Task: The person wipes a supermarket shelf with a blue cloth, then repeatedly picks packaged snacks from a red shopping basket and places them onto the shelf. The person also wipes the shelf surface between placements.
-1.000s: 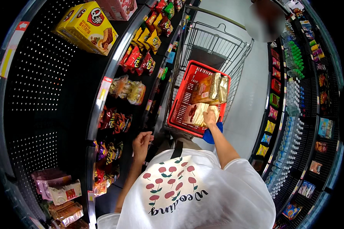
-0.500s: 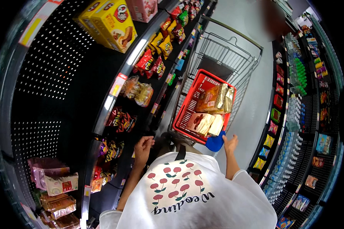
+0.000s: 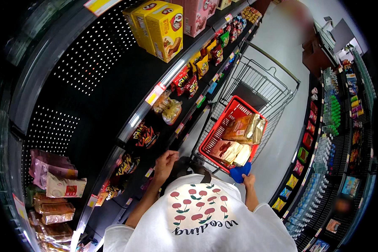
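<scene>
My left hand (image 3: 166, 164) hangs near the lower shelf edge, fingers curled together, with nothing visible in them. On the right, my right hand (image 3: 249, 180) has its fingers closed at the edge of a blue rounded piece (image 3: 240, 171), whose exact kind I cannot make out. That piece sits at the near corner of a red basket (image 3: 216, 136), which rests in a metal shopping cart (image 3: 260, 69). Inside the basket lie a brown-and-gold package (image 3: 241, 128) and a cream-and-red package (image 3: 227, 152).
Dark shelving on the left carries yellow snack boxes (image 3: 166, 31), red snack bags (image 3: 185, 82) and wrapped bread (image 3: 56, 208). More shelves on the right hold water bottles (image 3: 308, 193) and packets (image 3: 292, 181). Grey floor (image 3: 277, 138) runs between them; a blurred person (image 3: 296, 21) stands ahead.
The view has shifted, so the cart and left shelves sit further right and lower. My right hand, beside the blue piece before, now closes on its edge. My left hand stays curled.
</scene>
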`<state>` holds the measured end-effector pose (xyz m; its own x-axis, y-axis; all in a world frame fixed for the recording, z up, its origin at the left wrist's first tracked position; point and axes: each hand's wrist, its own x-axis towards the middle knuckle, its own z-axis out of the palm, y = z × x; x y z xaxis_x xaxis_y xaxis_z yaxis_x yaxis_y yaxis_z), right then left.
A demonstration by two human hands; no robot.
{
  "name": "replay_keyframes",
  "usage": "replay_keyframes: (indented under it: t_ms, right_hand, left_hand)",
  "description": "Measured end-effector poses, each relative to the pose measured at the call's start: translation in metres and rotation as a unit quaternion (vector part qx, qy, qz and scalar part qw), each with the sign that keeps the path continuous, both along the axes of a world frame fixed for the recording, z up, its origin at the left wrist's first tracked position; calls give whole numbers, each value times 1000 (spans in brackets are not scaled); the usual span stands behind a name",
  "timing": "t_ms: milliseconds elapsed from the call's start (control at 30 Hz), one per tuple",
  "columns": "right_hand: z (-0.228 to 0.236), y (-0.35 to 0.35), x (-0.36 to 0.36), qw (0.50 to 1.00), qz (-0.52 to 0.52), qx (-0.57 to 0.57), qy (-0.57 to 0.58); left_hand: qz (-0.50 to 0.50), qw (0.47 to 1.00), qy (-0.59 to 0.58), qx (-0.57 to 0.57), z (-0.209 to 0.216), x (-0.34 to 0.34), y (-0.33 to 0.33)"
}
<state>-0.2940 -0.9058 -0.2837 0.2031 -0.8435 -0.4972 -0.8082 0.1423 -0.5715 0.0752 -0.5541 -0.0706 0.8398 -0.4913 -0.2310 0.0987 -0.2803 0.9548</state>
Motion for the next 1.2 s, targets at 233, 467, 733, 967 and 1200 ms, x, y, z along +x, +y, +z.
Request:
replay_keyframes:
  t_ms: [233, 467, 733, 967, 1200]
  right_hand:
    - [35, -32, -17, 988, -116, -61, -84]
    - [186, -39, 119, 946, 41, -113, -300]
    - [303, 91, 305, 865, 247, 70, -431]
    - [341, 228, 373, 762, 469, 160, -417]
    - [322, 327, 425, 654, 632, 2, -415]
  left_hand:
    - [31, 999, -6, -34, 2, 5, 14]
    - [87, 994, -50, -30, 16, 6, 21]
    - [223, 965, -111, -77, 54, 4, 45]
    - [425, 884, -100, -168, 50, -12, 94]
    - [522, 830, -68, -184, 63, -45, 135]
